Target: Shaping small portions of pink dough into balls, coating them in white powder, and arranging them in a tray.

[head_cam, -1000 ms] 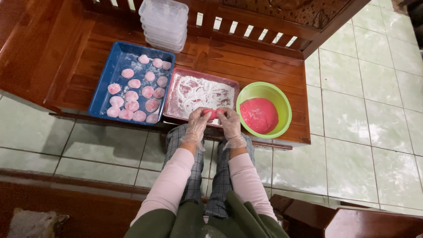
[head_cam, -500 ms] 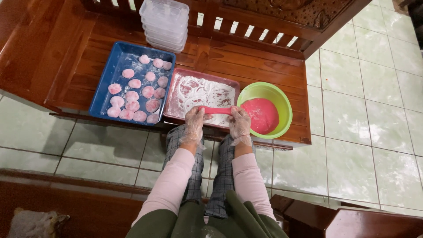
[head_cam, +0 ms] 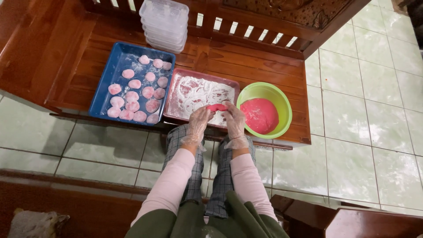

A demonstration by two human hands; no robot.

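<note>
On our wooden surface (head_cam: 260, 53), the blue tray (head_cam: 100, 94) keeps the floured pink balls (head_cam: 134, 83) apart. Our left hand (head_cam: 199, 121) and right hand (head_cam: 233, 120) each grip the pink dough piece (head_cam: 217, 107) over the floured red tray (head_cam: 176, 94); the green bowl (head_cam: 282, 94) sits beside.

Your hands (head_cam: 216, 121) now sit close together again, pinching the pink dough piece (head_cam: 217, 107) compact instead of stretched wide as before.

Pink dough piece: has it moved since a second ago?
Yes. The pink dough piece shifted slightly right, toward the green bowl, over the floured red tray.
</note>
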